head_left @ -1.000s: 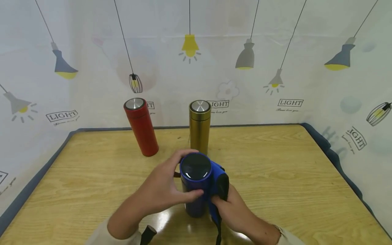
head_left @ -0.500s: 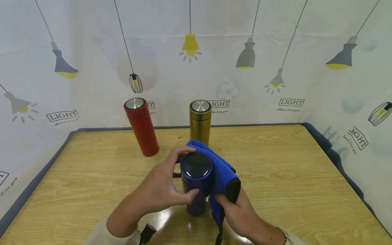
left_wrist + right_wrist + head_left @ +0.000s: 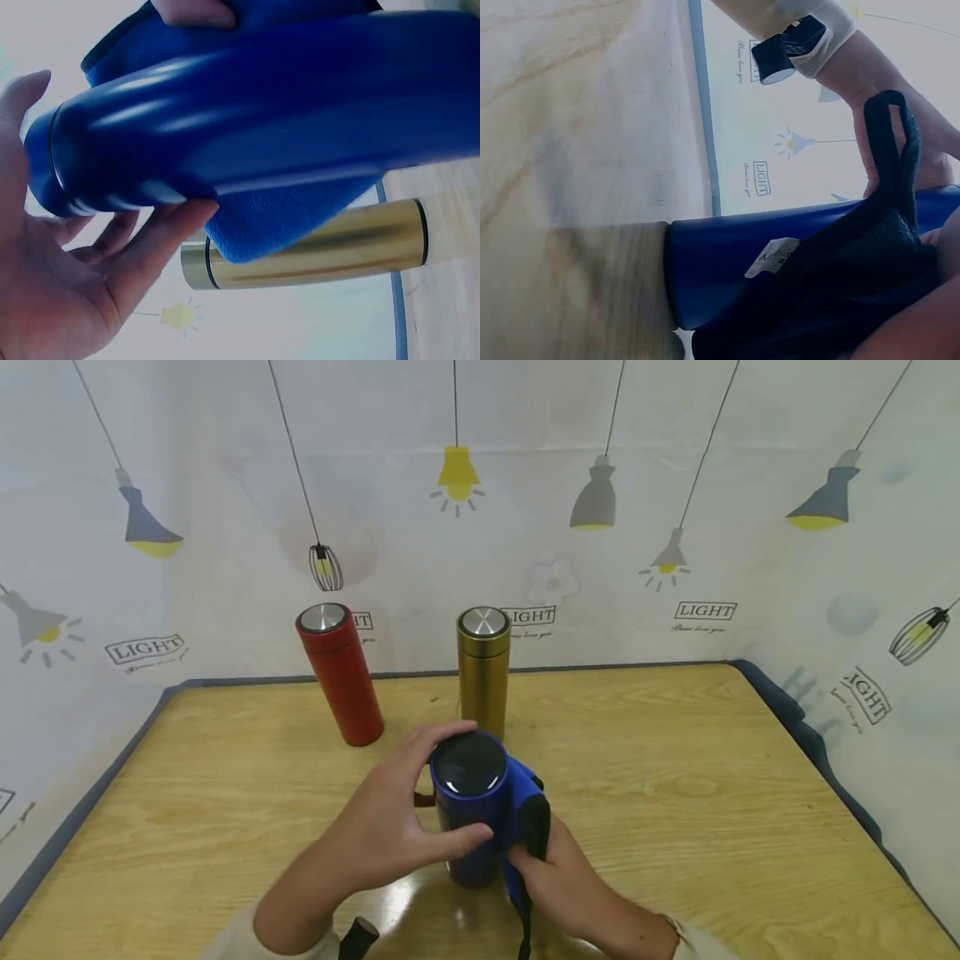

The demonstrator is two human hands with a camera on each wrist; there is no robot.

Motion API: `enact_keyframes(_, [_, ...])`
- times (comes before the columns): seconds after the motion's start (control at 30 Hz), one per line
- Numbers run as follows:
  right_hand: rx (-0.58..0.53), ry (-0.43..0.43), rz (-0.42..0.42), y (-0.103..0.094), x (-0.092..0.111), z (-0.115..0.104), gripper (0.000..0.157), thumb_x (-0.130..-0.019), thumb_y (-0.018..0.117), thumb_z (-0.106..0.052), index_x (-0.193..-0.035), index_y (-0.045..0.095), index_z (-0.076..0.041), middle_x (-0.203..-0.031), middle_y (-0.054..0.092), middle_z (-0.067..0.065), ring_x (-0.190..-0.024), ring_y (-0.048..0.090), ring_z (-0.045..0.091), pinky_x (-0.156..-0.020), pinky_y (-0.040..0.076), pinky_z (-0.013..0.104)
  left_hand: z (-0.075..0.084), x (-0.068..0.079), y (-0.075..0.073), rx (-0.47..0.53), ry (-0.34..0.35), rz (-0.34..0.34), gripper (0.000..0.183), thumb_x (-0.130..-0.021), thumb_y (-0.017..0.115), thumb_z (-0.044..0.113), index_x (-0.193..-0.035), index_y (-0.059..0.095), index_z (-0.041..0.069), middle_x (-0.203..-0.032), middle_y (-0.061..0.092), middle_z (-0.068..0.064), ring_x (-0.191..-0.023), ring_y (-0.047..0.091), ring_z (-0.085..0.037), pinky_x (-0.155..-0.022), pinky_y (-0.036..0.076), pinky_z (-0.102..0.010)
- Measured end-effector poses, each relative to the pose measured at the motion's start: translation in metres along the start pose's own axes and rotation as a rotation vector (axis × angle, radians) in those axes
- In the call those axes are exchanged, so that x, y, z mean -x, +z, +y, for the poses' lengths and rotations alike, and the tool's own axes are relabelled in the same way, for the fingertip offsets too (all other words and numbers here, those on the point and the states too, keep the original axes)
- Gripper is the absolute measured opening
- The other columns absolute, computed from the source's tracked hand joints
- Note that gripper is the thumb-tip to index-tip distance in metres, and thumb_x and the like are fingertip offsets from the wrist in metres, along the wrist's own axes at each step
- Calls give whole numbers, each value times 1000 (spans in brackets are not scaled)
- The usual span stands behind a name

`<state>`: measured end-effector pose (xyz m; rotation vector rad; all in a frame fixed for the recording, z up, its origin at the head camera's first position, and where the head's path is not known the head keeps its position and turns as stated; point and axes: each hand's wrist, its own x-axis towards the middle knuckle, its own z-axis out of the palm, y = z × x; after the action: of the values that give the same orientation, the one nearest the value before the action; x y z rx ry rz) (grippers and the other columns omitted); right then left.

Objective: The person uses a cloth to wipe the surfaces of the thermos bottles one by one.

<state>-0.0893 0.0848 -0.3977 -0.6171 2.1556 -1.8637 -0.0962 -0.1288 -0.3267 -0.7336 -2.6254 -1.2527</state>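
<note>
We had drawn the blue cloth back beside the blue flask, rubbing seemingly unfinished; our left hand gripped the flask upright near the gold flask, our right hand the cloth

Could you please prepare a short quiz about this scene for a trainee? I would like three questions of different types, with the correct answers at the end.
1. True or false: in the head view, the red bottle is to the left of the gold bottle.

2. What does the right hand hold?
a) the red bottle
b) a blue cloth
c) the gold bottle

3. Fill in the colour: the fingers of the left hand are curved round the upper part of the ____ bottle.

Key:
1. True.
2. b.
3. Blue: it is the blue bottle.
</note>
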Motion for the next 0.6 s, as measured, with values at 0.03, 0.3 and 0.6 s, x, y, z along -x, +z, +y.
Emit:
enact_keyframes(0.03, [5,-3,-7,0,0,1,60,-86,45,10,-145,42,-1,-136,57,16,-120,56,13,-103,45,20,1,0,1,19,-18,9,86,-75,88,42,-146,40,37,-142,51,8,-129,52,-14,-90,57,-35])
enact_keyframes(0.3, [13,27,32,0,3,-2,67,-88,47,8,-152,35,-7,-141,55,11,-122,53,12,-103,43,19,-1,-3,6,63,-24,76,84,-71,90,40,-144,48,39,-134,55,6,-122,55,-14,-84,58,-32])
enact_keyframes(0.6, [-39,-53,75,-4,12,-17,65,-95,49,5,-156,30,-11,-156,41,13,-140,43,17,-110,37,17,-7,-3,8,269,-63,8,79,-77,87,24,-142,42,30,-134,58,-5,-121,59,-26,-80,60,-32])
